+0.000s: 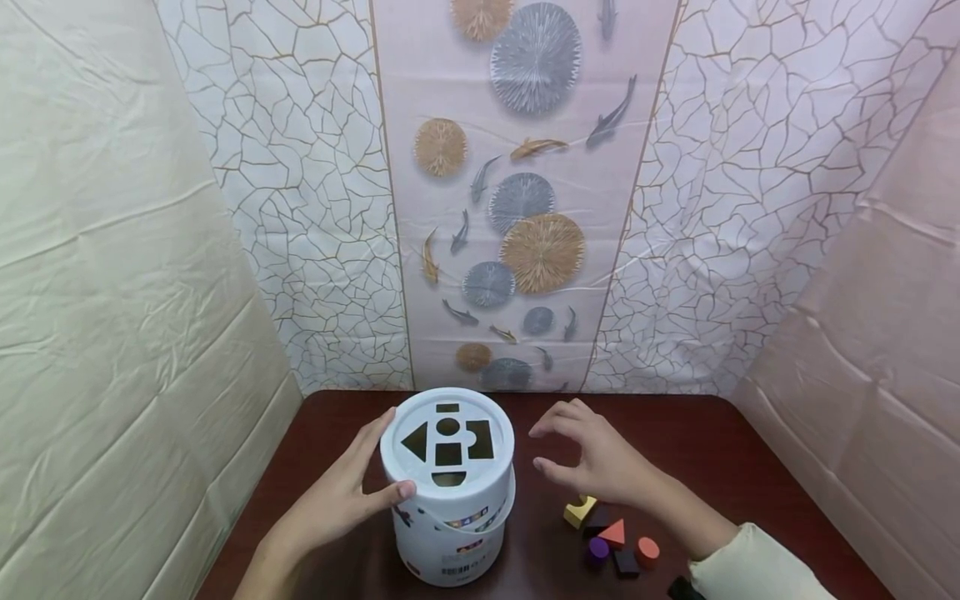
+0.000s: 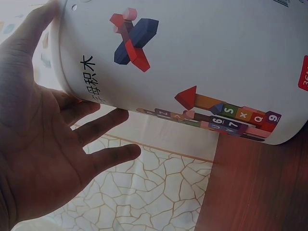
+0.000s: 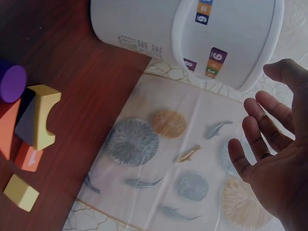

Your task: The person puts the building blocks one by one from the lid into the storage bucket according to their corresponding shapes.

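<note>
A white toy-block bucket stands upright on the dark table, its lid cut with shaped holes: a triangle, a circle, rectangles and others. My left hand rests at the bucket's left, thumb at the front of the lid's rim and fingers along the far left side. In the left wrist view those fingers are spread and fairly straight beside the printed wall. To the right of the bucket, my right hand hovers in the air with loosely bent fingers and nothing between them.
Below my right hand lie a yellow arch block, a red triangular block, a purple cylinder, an orange-red round block and dark blocks. A small pale-yellow block lies nearby. Patterned cloth hangs behind the table.
</note>
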Demonstrator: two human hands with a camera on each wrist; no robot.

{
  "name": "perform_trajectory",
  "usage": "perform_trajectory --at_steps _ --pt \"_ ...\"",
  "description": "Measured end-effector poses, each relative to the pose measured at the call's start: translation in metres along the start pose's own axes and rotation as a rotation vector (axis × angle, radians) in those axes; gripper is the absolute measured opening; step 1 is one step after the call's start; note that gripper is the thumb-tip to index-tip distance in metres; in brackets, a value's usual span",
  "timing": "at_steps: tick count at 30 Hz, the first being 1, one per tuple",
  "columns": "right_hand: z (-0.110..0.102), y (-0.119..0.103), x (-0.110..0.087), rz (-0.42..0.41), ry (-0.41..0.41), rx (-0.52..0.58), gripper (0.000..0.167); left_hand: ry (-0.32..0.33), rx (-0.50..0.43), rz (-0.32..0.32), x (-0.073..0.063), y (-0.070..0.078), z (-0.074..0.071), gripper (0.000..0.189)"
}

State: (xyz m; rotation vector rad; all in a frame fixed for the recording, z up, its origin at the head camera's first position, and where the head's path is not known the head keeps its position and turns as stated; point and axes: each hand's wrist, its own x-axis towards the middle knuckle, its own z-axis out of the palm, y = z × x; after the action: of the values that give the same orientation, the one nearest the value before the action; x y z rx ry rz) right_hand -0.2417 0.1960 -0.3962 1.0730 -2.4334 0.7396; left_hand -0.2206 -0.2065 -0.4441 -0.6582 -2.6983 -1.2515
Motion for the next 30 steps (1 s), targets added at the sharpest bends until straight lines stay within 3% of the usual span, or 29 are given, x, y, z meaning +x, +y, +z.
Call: perform_trajectory --at_steps 18,24,30 --pt "0.005 0.030 -0.047 0.081 -0.030 -0.064 0.024 0.001 0.002 -0.005 0.001 0.002 -0.002 0.106" --pt "0.004 0.039 -0.063 0.141 -0.100 -0.094 0.021 -0.003 -0.008 -0.014 -0.001 0.002 0.000 0.106" --pt "0.001 0.049 -0.075 0.188 -0.182 -0.053 0.018 -0.005 -0.004 -0.033 -0.001 0.001 0.001 0.107"
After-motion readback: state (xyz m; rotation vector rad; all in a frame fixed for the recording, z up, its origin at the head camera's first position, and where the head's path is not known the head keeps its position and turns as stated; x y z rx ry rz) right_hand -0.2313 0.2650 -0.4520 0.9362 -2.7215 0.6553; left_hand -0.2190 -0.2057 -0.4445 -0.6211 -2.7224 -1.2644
